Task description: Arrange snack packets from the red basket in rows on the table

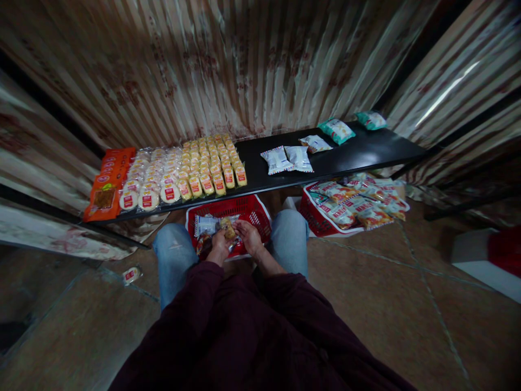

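My left hand (pixel 219 245) is closed around a small yellowish-brown snack packet (pixel 228 228) above the red basket (pixel 264 210) between my knees. From the right, my right hand (pixel 250 237) pinches the packet's edge with its fingertips. Beneath my hands the basket holds white-and-blue packets (pixel 204 224) and some darker wrapped ones. On the black shelf (pixel 254 155) just beyond stand rows of yellow wrapped cakes (pixel 217 182), rows of round white wrapped cakes (pixel 148 199) and an orange bag (pixel 106 184).
White-blue bags (pixel 277 160) and teal bags (pixel 337 131) lie along the shelf's right part. A second red basket (pixel 311 212) full of snack bags stands at the right under the shelf. One wrapped cake (pixel 132 275) lies on the floor at left. Striped curtains (pixel 244 70) surround the shelf.
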### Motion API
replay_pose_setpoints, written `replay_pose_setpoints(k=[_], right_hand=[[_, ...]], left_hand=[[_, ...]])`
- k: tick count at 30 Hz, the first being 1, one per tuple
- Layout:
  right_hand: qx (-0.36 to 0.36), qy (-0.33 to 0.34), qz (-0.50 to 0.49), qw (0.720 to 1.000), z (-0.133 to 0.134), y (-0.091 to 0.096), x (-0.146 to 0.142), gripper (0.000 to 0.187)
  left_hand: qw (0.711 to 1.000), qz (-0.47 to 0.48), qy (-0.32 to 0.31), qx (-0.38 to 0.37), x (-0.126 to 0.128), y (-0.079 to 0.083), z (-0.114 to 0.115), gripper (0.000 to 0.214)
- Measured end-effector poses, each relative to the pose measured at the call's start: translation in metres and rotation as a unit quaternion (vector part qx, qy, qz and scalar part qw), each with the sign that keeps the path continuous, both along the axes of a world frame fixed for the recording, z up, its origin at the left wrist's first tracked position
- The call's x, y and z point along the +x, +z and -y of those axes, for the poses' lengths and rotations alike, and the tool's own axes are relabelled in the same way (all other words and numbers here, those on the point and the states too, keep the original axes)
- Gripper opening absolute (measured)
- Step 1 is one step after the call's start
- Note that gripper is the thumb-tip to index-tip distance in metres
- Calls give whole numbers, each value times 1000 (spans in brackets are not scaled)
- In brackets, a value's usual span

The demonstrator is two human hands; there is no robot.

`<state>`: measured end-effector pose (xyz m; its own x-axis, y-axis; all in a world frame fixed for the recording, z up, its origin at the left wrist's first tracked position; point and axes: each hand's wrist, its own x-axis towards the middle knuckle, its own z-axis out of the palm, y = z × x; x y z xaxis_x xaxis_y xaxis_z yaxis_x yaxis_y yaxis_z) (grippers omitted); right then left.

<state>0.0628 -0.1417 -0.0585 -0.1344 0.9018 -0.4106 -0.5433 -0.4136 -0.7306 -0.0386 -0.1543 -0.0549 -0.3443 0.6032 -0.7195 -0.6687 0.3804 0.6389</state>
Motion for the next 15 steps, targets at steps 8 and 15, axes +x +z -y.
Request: replay_pose_setpoints(k=[8, 15], right_hand=[[15, -4, 56, 998, -2, -5, -3, 20], [72, 17, 180, 981, 0, -20, -6, 13]], left_hand=[[1000, 7, -11, -16, 0, 0, 1, 3], [999, -21, -41, -2, -1, 4, 5, 17]])
